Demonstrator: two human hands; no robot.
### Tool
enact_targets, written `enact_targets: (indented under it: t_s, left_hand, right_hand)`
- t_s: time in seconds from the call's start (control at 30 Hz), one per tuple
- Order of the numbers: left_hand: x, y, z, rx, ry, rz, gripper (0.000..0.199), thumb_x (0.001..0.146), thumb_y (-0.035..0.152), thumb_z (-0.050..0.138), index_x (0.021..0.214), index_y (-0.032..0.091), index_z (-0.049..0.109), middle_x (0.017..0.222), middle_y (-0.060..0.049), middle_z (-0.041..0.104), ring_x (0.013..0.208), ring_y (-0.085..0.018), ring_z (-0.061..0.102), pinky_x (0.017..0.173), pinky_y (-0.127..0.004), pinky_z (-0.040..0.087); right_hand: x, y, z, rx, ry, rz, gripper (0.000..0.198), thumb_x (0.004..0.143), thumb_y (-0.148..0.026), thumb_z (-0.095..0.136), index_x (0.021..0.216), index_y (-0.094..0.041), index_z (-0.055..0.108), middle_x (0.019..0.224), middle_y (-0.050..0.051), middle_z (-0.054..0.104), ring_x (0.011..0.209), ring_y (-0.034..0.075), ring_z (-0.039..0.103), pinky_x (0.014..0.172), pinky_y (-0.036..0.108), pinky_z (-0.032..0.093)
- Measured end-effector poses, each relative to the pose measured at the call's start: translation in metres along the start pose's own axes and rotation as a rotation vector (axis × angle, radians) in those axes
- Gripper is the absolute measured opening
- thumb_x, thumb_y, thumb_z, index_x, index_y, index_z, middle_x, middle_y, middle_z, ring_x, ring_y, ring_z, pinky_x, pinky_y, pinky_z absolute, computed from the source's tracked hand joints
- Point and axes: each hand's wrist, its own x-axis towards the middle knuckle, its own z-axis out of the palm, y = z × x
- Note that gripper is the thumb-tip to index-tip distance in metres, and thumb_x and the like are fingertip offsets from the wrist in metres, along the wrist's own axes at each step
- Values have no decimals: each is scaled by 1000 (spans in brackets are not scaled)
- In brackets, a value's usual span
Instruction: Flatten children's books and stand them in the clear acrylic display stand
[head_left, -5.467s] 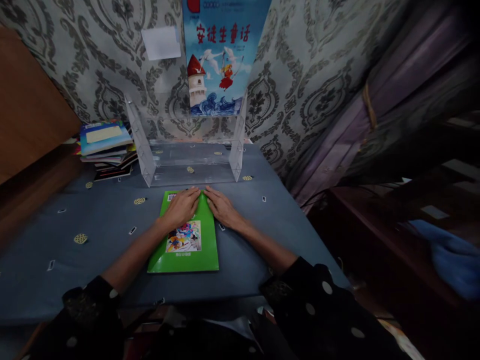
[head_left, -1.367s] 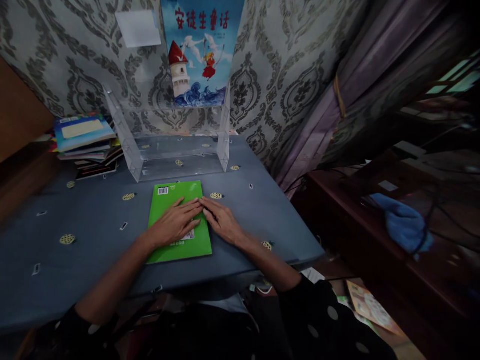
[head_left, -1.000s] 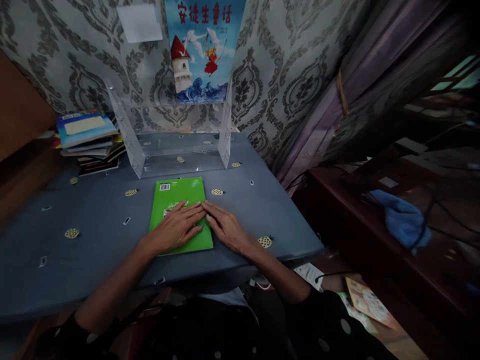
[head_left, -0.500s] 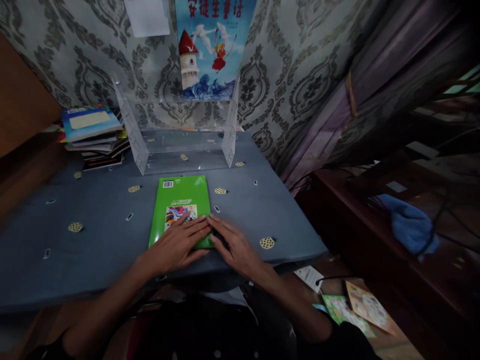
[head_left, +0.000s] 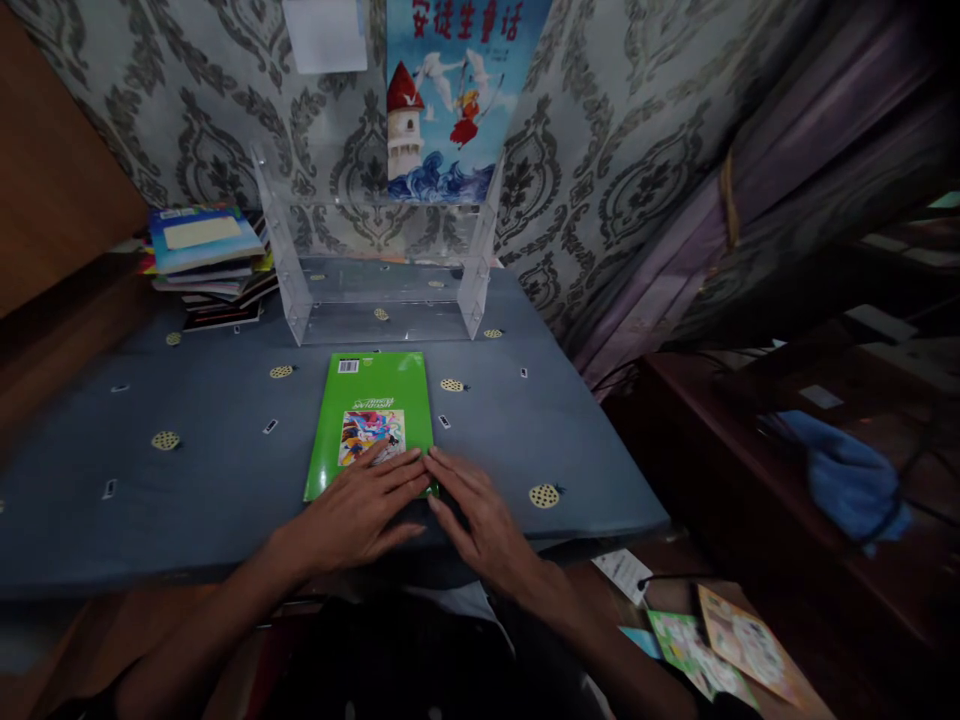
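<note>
A green book (head_left: 379, 380) lies flat on the cloth-covered table in front of me, with a barcode at its far left corner and a colourful picture on its cover. My left hand (head_left: 364, 510) rests with outstretched fingers over the book's near part, hiding some of that picture. At the near right corner, my right hand (head_left: 476, 515) has its fingers extended, the tips against or very close to those of my left hand. Both palms face down, and neither hand grips the book.
Behind the book stands a clear acrylic rack (head_left: 390, 325). A blue picture book (head_left: 442, 110) is upright above it, before patterned wallpaper. To the left is a stack of books (head_left: 210, 265). Right of the table are a blue cloth (head_left: 847, 475) and, lower down, colourful booklets (head_left: 750, 645).
Both hands have drawn slightly toward me over the book, so more of its cover picture shows. The whole view has shifted a little, moving the scene rightward in the frame.
</note>
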Motion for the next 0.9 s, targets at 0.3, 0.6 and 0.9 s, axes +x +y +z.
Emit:
enact_targets:
  t_s: [0.3,0.6,0.9]
  left_hand:
    - [-18,21,5,53,36,-54,50,105,41,39,151,20,36,152,-7,49,147,-19,35,125,-47,20]
    - [-35,16,4,45,51,-87,49,106,39,40,150,20,38,152,-8,50,144,-18,40,123,-46,26]
    - [-55,6,2,39,82,-134,48,105,37,40,151,22,38,150,-7,51,142,-19,44,121,-46,31]
  right_hand:
    - [-9,-15,5,-171,4,-121,56,99,-20,47,154,-20,34,144,12,57,142,26,45,112,55,45]
    - [5,-26,8,-189,-71,-157,54,99,-21,47,152,-16,37,144,14,57,139,25,48,115,54,43]
    - [24,-38,16,-164,-190,-168,51,98,-26,51,146,-11,45,147,15,54,142,24,44,117,50,42]
